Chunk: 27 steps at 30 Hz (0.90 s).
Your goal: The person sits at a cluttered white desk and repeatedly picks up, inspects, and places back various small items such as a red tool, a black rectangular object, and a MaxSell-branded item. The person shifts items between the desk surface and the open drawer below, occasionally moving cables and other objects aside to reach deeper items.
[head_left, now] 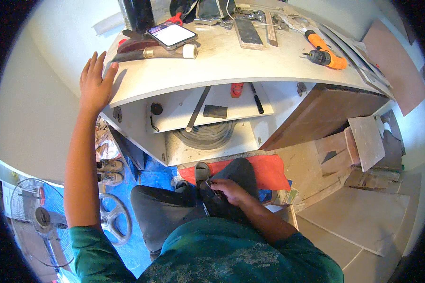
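My left hand (97, 81) rests with its fingers stretched at the left edge of the pale cabinet top (212, 68). Near its fingertips lies a wooden-handled tool (167, 51) with a pale end and a dark part to the left. A phone (172, 35) with a bright screen leans over that handle. Low over my lap, my right hand (227, 190) is closed around something small and dark, too hidden to name. An orange and black cordless drill (326, 52) lies on the right side of the top, beyond both hands.
Inside the open cabinet, a shelf bears a long bar (199, 107), a dark rectangular piece (215, 111) and a black-handled tool (257, 100). Beneath lies a grey coil (208, 135). A brown door (318, 111) hangs open. A fan (42, 217) stands left; boards (359, 217) lie right.
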Motion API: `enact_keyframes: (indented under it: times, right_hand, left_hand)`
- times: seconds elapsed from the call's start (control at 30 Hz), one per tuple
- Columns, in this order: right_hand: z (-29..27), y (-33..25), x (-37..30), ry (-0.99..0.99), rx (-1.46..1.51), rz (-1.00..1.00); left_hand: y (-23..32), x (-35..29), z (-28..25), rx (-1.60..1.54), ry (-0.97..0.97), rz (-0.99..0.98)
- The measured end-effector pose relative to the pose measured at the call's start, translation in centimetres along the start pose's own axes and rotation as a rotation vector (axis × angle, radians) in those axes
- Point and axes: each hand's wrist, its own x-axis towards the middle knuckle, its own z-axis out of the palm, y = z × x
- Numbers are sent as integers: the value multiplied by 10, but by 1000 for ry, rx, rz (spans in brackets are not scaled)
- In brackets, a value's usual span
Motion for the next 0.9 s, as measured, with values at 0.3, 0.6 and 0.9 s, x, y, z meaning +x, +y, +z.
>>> enact_keyframes:
  times: [0.3,0.6,0.9]
  right_hand:
    - [-35,7,-22,-101,145,152]
    - [-40,-48,-36,-111,709,-169]
    - [-51,-123,-9,126,445,-510]
  left_hand:
    - [-11,3,6,-42,4,68]
    - [-15,7,4,-73,-88,61]
    - [-11,10,-1,-38,-142,57]
